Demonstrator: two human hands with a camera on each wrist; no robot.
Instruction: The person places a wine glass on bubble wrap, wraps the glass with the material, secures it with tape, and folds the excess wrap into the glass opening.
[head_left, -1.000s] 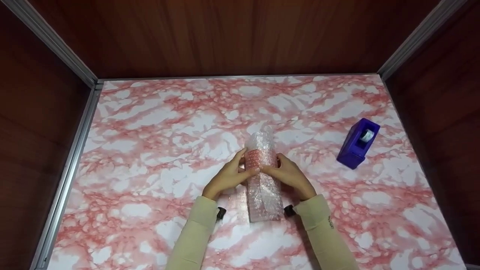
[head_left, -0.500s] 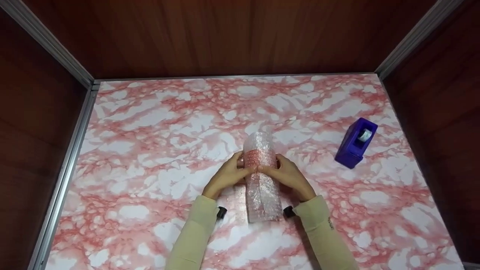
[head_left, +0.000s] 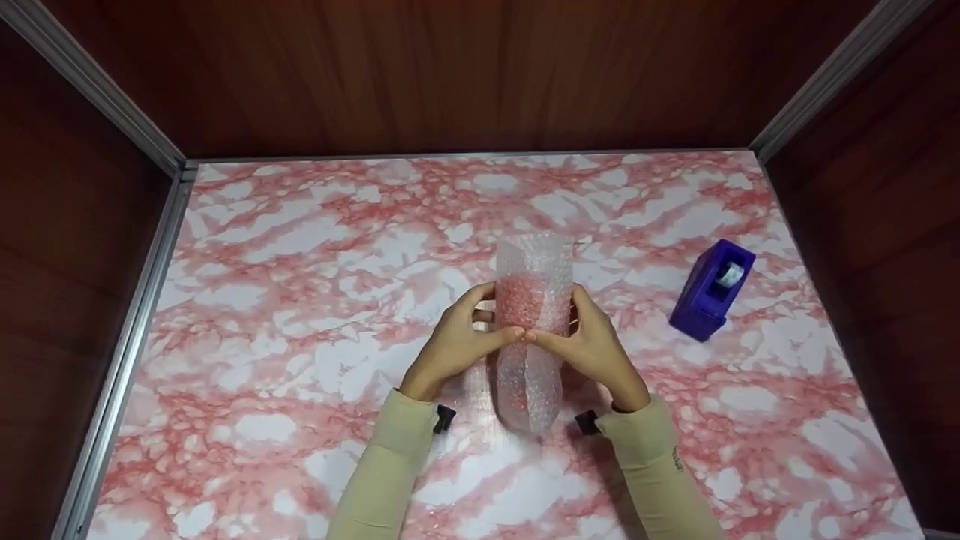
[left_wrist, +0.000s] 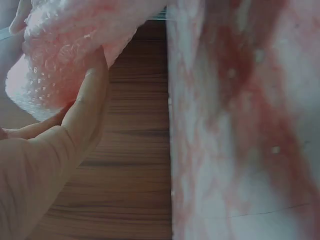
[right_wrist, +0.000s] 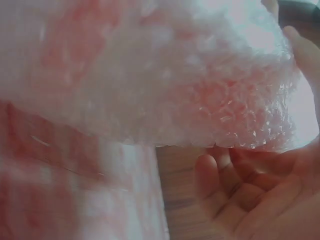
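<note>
A bubble-wrapped roll (head_left: 534,300) with something reddish showing through the clear wrap is between my two hands, its long side pointing away from me. My left hand (head_left: 457,341) grips its left side and my right hand (head_left: 592,341) its right side. Both thumbs lie on top, their tips almost meeting. In the left wrist view the fingers (left_wrist: 90,95) lie along the bubble wrap (left_wrist: 65,60). Curled fingers (right_wrist: 225,182) reach under the wrap (right_wrist: 220,105) in the right wrist view. What is inside the wrap cannot be made out.
A purple tape dispenser (head_left: 709,292) with a roll of tape stands to the right on the red-and-white marbled table (head_left: 300,225). Dark wooden panels (head_left: 465,75) with metal edging enclose the back and sides.
The roll has turned and tilted in my hands; its far end reaches farther out and its near end has drawn back a little. My right hand has shifted slightly right.
</note>
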